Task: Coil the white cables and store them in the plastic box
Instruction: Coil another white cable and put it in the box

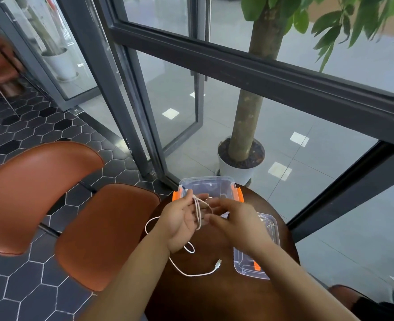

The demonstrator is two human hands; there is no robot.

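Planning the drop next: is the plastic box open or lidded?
Open. The plastic box stands uncovered at the far edge of the table; its lid lies apart, nearer and to the right.

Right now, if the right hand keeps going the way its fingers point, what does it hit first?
The white cable looped in the left hand. The right hand looks almost on it already, though whether they touch is unclear.

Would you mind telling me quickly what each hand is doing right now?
The left hand holds loops of the white cable.
The right hand is at the loops; whether it grips cannot be told.
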